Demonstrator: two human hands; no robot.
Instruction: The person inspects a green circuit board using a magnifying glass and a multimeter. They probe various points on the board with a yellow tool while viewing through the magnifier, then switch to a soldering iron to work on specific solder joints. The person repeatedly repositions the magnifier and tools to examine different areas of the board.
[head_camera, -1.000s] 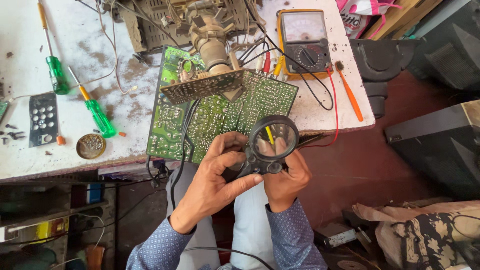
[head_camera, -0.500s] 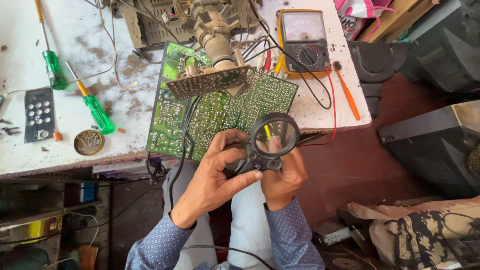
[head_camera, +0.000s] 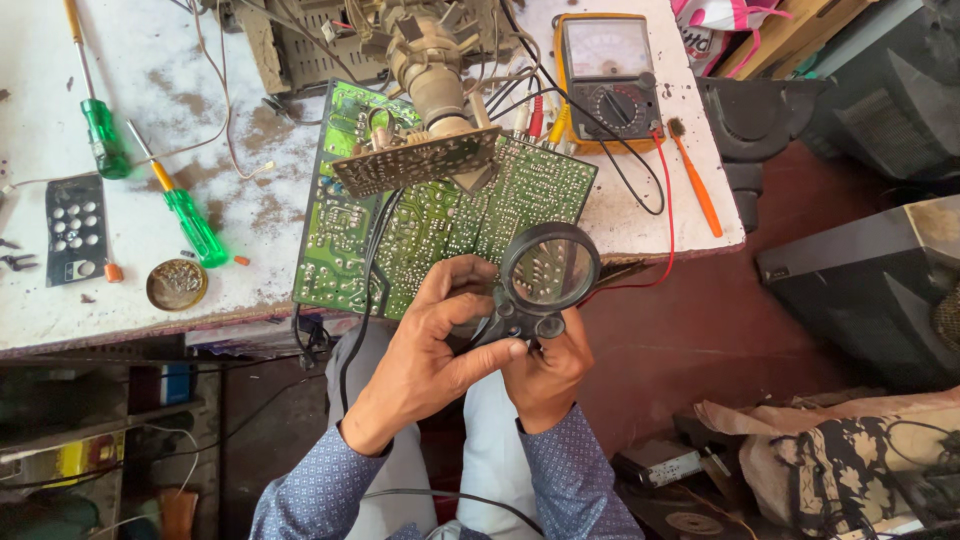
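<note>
A black-framed magnifying glass (head_camera: 548, 272) hovers over the near edge of a large green circuit board (head_camera: 440, 230) that lies on the white worktable (head_camera: 200, 120) and overhangs its front edge. My right hand (head_camera: 545, 370) grips the magnifier's handle from below. My left hand (head_camera: 430, 345) curls around the handle's left side, thumb and fingers on its black body. A picture tube neck (head_camera: 430, 70) with a small brown board (head_camera: 415, 160) rests on top of the green board.
An analog multimeter (head_camera: 608, 75) with red and black leads sits at the back right, an orange brush (head_camera: 695, 180) beside it. Two green-handled screwdrivers (head_camera: 185, 215), a round tin (head_camera: 176, 284) and a black keypad panel (head_camera: 75, 230) lie left. Black casings (head_camera: 870, 280) stand on the floor right.
The view has shifted slightly; both hands and the magnifier stay over the board's near edge, with my left fingers adjusting on the handle.
</note>
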